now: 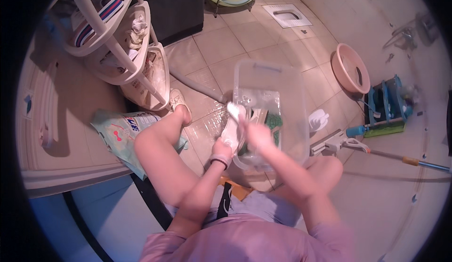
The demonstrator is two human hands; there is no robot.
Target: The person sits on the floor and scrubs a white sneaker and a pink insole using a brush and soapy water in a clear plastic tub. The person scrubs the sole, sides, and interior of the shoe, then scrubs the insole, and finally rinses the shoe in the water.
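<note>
A white shoe (230, 134) is held by my left hand (222, 148), whose fingers are closed around its lower end. My right hand (258, 136) is smeared by motion and closed beside the shoe. From it a white-bristled brush (232, 107) seems to reach over the shoe's far end; its handle is mostly hidden. Both hands are at the near left side of a clear plastic tub (294, 76). Inside the tub lie a beige item (259, 116), partly hidden, and something green (273, 123). Water or suds glisten there.
A grey hose (197, 87) runs to the tub. At left stand a white shelf rack (117, 71) and a pale green bag (115, 135). To the right are a pink basin (340, 66), a white scoop-like item (318, 120), a blue rack (387, 102) and a long-handled mop (358, 145).
</note>
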